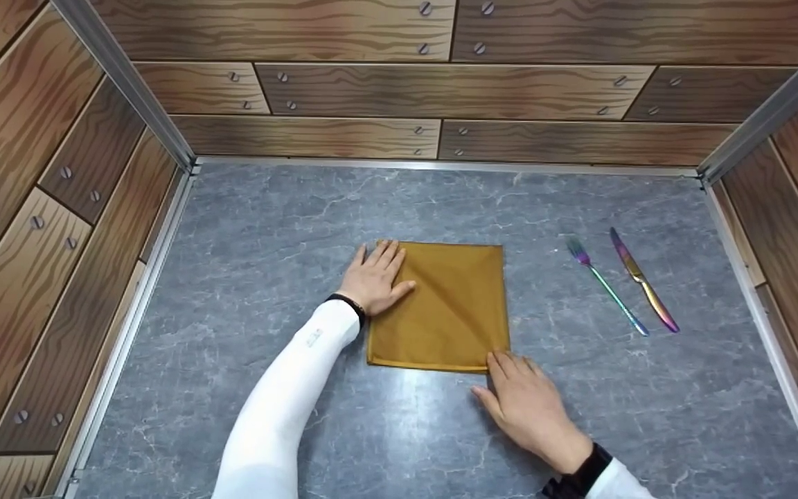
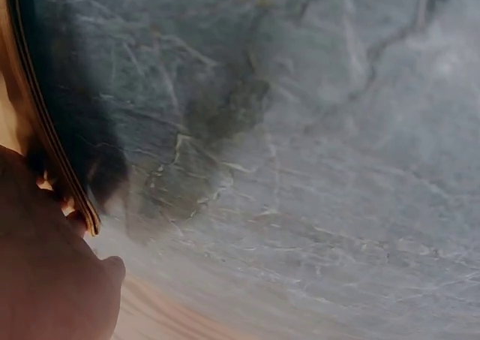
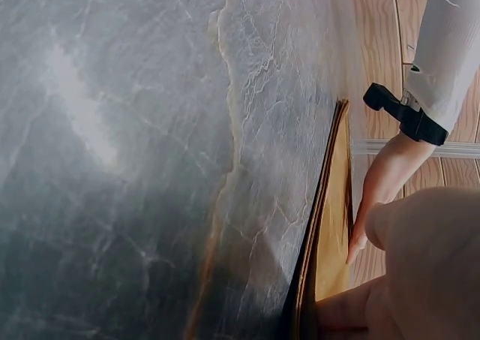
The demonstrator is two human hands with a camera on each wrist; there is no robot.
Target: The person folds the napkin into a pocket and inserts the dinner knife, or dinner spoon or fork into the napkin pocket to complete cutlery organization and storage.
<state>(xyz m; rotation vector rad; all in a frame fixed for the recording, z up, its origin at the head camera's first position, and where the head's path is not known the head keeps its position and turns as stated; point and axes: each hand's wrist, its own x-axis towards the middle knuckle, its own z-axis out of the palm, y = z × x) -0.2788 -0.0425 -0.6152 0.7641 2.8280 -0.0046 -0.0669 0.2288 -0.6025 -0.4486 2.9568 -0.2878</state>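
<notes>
Nearest, the right hand [image 1: 527,405] is released rather than grasping, its extended fingertips resting on the near right corner of a mustard-brown square of folded cloth [image 1: 447,312], the thumb lying off its edge; this probably keeps the stacked layers, visible in the wrist views, from slipping. The cloth lies well inside all visible edges of the grey, marble-patterned desk [image 1: 267,208], which seems to leave both arms room to reach it. The left hand [image 1: 375,281], also ungrasping, lies spread on the far left corner, diagonally opposite, so the two likely hold the cloth flat, though a soft ripple runs between them. Towards the desk's right edge, a slim iridescent metal fork [image 1: 607,287] and a rainbow-and-gold metal knife [image 1: 641,281] lie side by side, apart, apparently set clear of the cloth. Wood-patterned panels [image 1: 440,90] rise behind the far edge.
</notes>
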